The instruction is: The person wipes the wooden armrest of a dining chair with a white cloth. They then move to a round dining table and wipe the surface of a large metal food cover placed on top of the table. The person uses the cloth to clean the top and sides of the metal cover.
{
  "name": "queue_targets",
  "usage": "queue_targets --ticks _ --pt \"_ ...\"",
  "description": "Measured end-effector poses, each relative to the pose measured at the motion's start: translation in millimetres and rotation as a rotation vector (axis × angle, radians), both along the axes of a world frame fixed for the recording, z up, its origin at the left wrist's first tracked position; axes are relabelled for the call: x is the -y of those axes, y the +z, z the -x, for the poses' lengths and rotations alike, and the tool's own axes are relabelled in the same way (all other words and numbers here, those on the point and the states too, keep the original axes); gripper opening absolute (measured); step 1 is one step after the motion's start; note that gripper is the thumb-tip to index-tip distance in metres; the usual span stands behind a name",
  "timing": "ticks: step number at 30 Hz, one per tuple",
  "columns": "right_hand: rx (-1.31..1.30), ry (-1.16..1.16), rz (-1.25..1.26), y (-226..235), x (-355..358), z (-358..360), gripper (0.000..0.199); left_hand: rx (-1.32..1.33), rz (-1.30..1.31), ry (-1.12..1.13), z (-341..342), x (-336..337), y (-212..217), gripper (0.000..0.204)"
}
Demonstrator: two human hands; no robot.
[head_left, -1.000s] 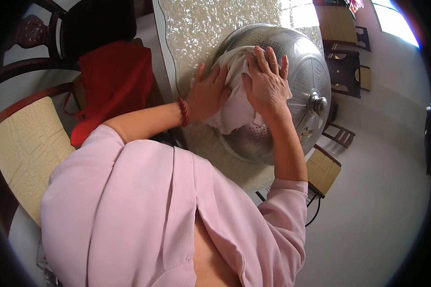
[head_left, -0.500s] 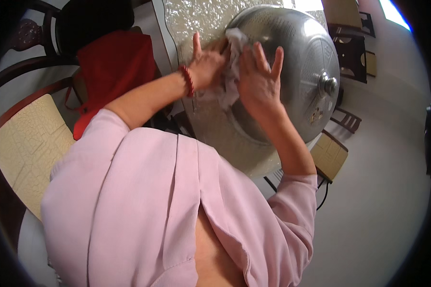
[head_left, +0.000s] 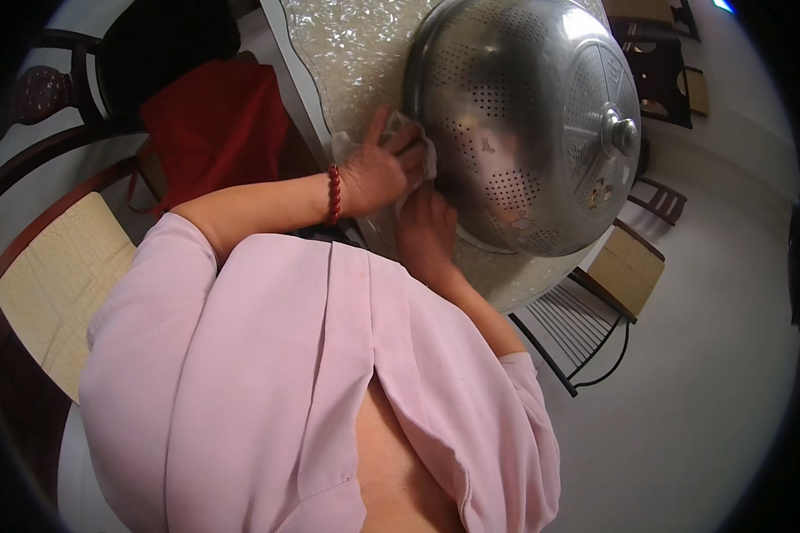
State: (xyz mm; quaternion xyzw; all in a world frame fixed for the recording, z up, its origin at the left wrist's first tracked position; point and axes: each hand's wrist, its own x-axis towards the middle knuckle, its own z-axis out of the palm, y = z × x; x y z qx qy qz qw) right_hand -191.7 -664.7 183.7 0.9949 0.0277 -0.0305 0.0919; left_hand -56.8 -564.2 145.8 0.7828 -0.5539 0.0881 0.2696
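Note:
A large perforated steel dome (head_left: 498, 133) with a round knob (head_left: 625, 135) rests tilted on the table, its knob toward the right. Just left of its rim, my left hand (head_left: 378, 173) grips a crumpled white cloth (head_left: 427, 160), one finger raised. A red bead bracelet (head_left: 334, 194) circles that wrist. My right hand (head_left: 428, 233) is close below, near the dome's lower rim, with its fingers curled against the cloth's lower part. How firmly the right fingers hold the cloth is hidden.
The table (head_left: 338, 62) has a shiny, textured clear cover with a wavy left edge. On the left stand a dark-framed chair with a cream back (head_left: 67, 284) and a chair draped in red fabric (head_left: 218, 129). More chairs (head_left: 627, 271) stand at the right.
Both hands have come off the dome's side, moving down and left with the cloth. My right fingers, outstretched before, are now curled. The dome's perforated side is uncovered.

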Motion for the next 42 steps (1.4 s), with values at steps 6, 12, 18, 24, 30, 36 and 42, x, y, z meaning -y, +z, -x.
queue_targets --ticks 6,12,18,24,30,36,42 --pt "0.11 -0.145 -0.251 -0.2 16.5 38.3 0.055 -0.095 0.053 -0.235 16.2 7.3 0.7 0.019" --pt "0.076 -0.345 -0.422 -18.8 3.2 35.8 0.06 -0.022 -0.066 -0.117 15.6 9.6 -7.2 0.029" --pt "0.107 -0.38 -0.529 -1.7 -1.2 12.0 0.062 0.07 -0.161 -0.02 1.2 3.0 9.4 0.037" --pt "0.086 -0.518 -0.447 -9.9 10.5 74.0 0.061 -0.024 -0.017 -0.399 32.8 18.3 12.8 0.039" --pt "0.073 -0.52 -0.414 -12.5 13.9 73.5 0.064 -0.065 -0.04 -0.442 37.4 24.7 1.1 0.039" --pt "0.218 -0.365 -0.547 -13.3 -6.3 -14.5 0.057 0.019 -0.15 -0.217 -37.1 3.1 19.5 0.036" --pt "0.334 -0.279 -0.548 -22.7 -7.1 -46.0 0.054 0.032 -0.072 -0.227 -63.0 3.5 8.1 0.032"
